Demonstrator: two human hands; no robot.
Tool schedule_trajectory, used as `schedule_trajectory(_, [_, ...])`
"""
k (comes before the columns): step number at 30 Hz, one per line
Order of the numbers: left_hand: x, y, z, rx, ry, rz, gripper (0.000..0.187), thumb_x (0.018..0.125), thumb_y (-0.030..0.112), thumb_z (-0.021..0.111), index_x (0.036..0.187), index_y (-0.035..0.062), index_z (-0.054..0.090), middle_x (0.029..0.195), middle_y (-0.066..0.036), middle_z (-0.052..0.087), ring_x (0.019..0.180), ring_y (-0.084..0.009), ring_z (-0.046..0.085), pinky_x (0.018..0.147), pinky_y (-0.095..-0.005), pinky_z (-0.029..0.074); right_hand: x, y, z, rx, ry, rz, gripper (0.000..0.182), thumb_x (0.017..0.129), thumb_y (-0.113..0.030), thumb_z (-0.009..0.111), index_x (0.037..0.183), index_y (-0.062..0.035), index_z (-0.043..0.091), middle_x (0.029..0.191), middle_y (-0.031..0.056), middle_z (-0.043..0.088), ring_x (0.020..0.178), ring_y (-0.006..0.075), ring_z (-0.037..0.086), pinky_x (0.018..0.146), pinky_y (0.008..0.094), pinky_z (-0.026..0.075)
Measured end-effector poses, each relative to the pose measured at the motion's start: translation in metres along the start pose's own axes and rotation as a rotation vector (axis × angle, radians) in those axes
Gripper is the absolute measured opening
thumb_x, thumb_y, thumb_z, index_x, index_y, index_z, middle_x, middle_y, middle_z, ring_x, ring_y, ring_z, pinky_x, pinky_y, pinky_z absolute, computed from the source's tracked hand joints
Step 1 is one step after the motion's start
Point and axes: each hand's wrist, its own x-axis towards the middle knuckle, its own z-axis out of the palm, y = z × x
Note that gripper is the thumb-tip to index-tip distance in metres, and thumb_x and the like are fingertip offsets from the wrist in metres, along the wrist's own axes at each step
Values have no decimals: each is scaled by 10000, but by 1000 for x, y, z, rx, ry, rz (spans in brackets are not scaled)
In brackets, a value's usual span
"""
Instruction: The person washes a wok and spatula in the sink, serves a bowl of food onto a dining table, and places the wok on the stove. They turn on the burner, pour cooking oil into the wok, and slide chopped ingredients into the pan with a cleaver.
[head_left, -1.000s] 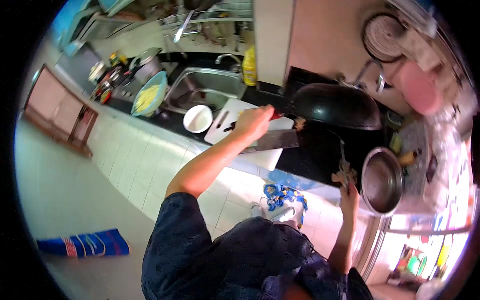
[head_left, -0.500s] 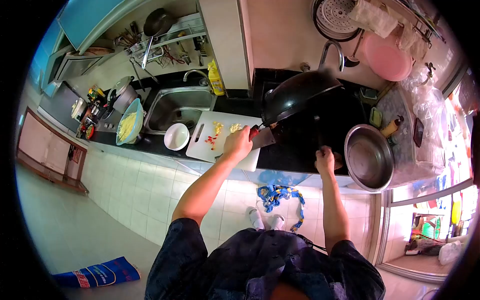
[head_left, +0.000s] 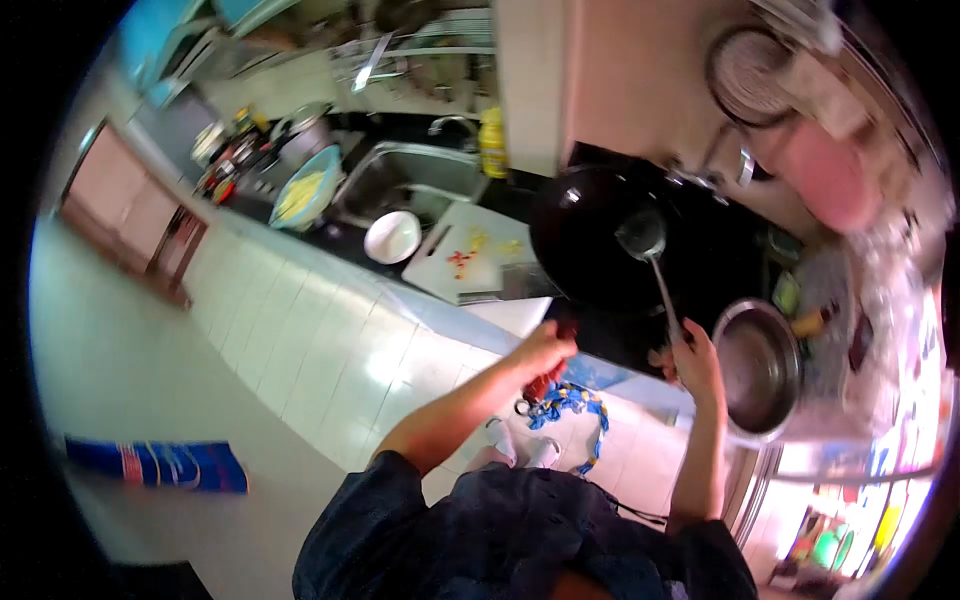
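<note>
My left hand (head_left: 543, 352) is closed round the dark red handle of a black wok (head_left: 575, 235). The wok's round inside faces up toward me, right of the cutting board. In my right hand (head_left: 698, 362) is a long-handled metal ladle (head_left: 661, 284), its bowl over the inside of the wok. On the white cutting board (head_left: 432, 266) lie red and pale yellow chopped pieces (head_left: 462, 262). A cleaver (head_left: 520, 281) rests at the board's right side, partly blurred. Beside the board stands a white bowl (head_left: 393, 237).
A steel basin (head_left: 738, 345) stands right of my right hand. The sink (head_left: 370, 180) and a yellow bottle (head_left: 492, 143) are behind the board. A light blue basin (head_left: 327, 162) of pale yellow shreds sits at the left. A blue patterned cloth (head_left: 590, 403) lies on the floor.
The wok has turned so its inside shows, and its handle has come toward me with my left hand. My right hand has raised the ladle over it. The view has shifted and tilted.
</note>
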Motion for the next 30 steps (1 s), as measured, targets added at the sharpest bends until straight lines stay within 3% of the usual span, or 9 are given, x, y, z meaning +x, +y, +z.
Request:
schedule_trajectory(2, [-32,-5,-3,-45,-27,-2,118,789,66,596,843,39,494,549,-68,522,389,-166,489,371,-317,396,-12,-42,2,-77,-163,101,451,950,-132,461,1385,-22,413,693,71,595,492,130,530,418,282,433])
schedule_trajectory(6, [-106,-13,-32,-79,5,-3,216,816,88,608,982,12,493,622,-49,507,431,-142,489,382,-304,405,-20,-87,24,-282,-420,141,482,910,-215,512,1353,-30,467,729,102,614,528,145,564,459,295,460])
schedule_trajectory(8, [-144,-25,-53,-114,68,-3,293,816,97,616,1057,-5,482,681,-45,515,477,-130,504,398,-293,412,-5,-79,46,-511,-536,-184,488,886,-198,550,1330,-5,487,759,96,623,579,142,580,523,291,474])
schedule_trajectory(10, [-194,-18,-77,-82,140,-45,324,811,104,620,1083,-13,488,728,-44,524,550,-122,528,447,-282,435,-20,-115,86,-505,-636,-173,495,870,-197,580,1315,7,498,782,82,627,611,132,585,553,283,470])
schedule_trajectory(14, [-283,-20,-127,-156,390,-26,301,806,105,627,1058,-3,503,744,-36,527,622,-126,553,532,-279,468,-45,-180,195,-521,-945,-405,512,864,-211,617,1312,8,502,806,59,631,635,114,584,557,270,453])
schedule_trajectory(17, [-343,-14,-174,-304,592,-1,307,770,76,604,1046,3,489,711,-37,508,498,-123,521,447,-267,446,-75,-220,301,-583,-1050,-471,494,899,-275,603,1295,7,517,792,66,635,642,113,587,574,279,455])
schedule_trajectory(20, [-390,-20,-241,-294,762,12,263,768,60,590,1001,8,479,688,-39,506,485,-131,514,429,-284,447,-82,-223,417,-602,-1035,-570,521,934,-376,511,1285,8,523,811,112,643,693,182,632,672,318,483])
schedule_trajectory(22, [-415,-36,-291,-359,843,46,257,775,55,607,991,8,475,681,-50,503,485,-144,518,427,-301,455,-84,-224,493,-480,-924,-641,476,926,-316,537,1264,19,531,857,128,661,719,184,651,700,312,503])
schedule_trajectory(30, [-493,-64,-465,-493,1121,89,180,769,20,572,907,25,457,666,-51,497,474,-149,519,407,-293,463,-92,-264,733,-556,-1011,-706,300,893,-256,559,891,16,684,725,129,677,615,196,661,616,335,515])
